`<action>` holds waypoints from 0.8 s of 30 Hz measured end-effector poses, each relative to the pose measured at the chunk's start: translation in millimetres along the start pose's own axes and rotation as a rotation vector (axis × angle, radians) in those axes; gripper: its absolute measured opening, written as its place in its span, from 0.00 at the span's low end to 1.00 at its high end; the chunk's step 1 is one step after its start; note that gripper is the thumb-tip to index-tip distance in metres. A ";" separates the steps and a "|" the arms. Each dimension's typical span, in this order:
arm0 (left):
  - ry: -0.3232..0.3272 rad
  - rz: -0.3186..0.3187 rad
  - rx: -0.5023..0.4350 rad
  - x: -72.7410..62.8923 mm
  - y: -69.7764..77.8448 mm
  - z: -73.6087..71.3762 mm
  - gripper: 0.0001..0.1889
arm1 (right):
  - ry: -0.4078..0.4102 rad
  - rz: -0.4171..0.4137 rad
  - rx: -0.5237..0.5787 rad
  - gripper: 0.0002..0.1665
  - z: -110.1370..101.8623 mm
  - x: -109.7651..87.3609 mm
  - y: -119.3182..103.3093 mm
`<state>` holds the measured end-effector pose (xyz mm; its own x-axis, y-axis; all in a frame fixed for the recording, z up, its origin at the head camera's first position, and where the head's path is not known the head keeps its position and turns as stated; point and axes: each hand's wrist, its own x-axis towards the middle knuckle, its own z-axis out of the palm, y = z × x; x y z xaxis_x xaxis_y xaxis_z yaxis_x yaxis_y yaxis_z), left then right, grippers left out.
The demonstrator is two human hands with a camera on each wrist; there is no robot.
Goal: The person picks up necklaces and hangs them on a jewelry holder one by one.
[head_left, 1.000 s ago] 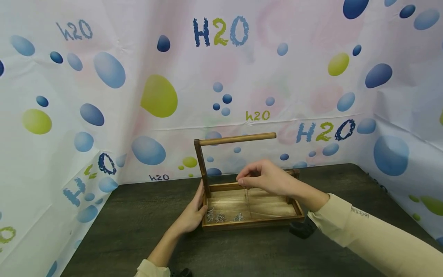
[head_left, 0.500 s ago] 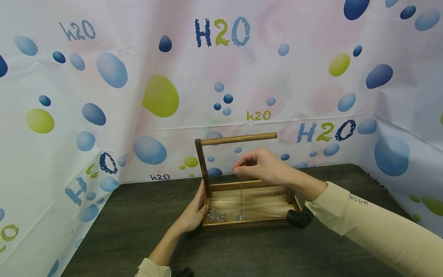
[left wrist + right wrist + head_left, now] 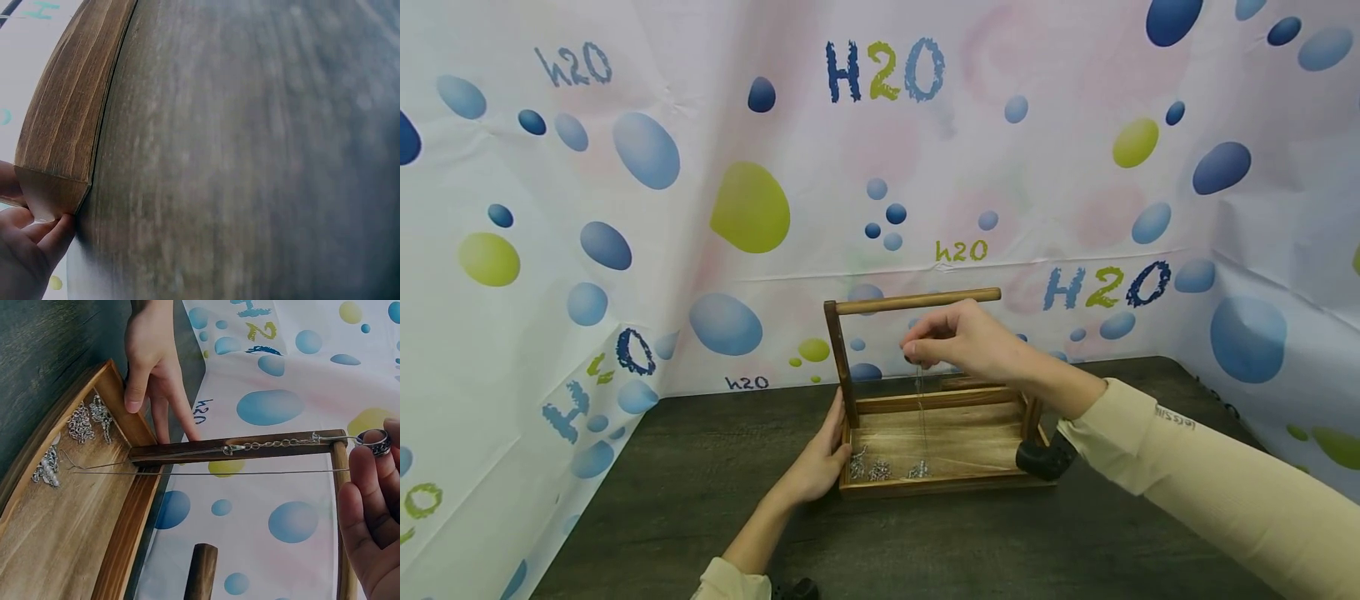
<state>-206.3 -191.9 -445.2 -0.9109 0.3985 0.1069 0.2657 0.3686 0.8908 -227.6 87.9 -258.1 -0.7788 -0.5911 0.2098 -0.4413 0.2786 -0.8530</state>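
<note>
My right hand (image 3: 973,337) is raised over a wooden jewellery stand. Its fingers pinch a patterned silver ring (image 3: 375,442), and a thin silver necklace chain (image 3: 269,444) runs from there down toward the tray. In the head view the chain hangs as a fine vertical line. My left hand (image 3: 811,468) rests against the left end of the wooden tray (image 3: 977,427), its thumb on the edge and fingers straight along the outside. Three small heaps of silver chain lie along the tray's front: the left heap (image 3: 857,463), the middle heap (image 3: 880,471) and the right heap (image 3: 918,469).
From the tray's left end rises an upright post (image 3: 838,358) bearing a long round rod (image 3: 917,302). A shorter post (image 3: 1032,417) stands at the right. The dark wood-grain table (image 3: 715,475) meets a patterned cloth wall (image 3: 820,192). A black device (image 3: 1045,460) sits by my right wrist.
My right hand has risen from low over the tray toward the rod, drawing the thin chain upward. My left hand stays at the tray's left end.
</note>
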 end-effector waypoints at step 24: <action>0.004 0.002 -0.001 1.1 -1.8 -0.5 0.45 | 0.107 -0.002 0.006 0.09 -13.8 20.0 -10.6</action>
<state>-208.0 -192.6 -446.4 -0.9115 0.3962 0.1102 0.2672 0.3669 0.8911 -244.7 83.5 -238.2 -0.8215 -0.5071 0.2607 -0.4399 0.2726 -0.8557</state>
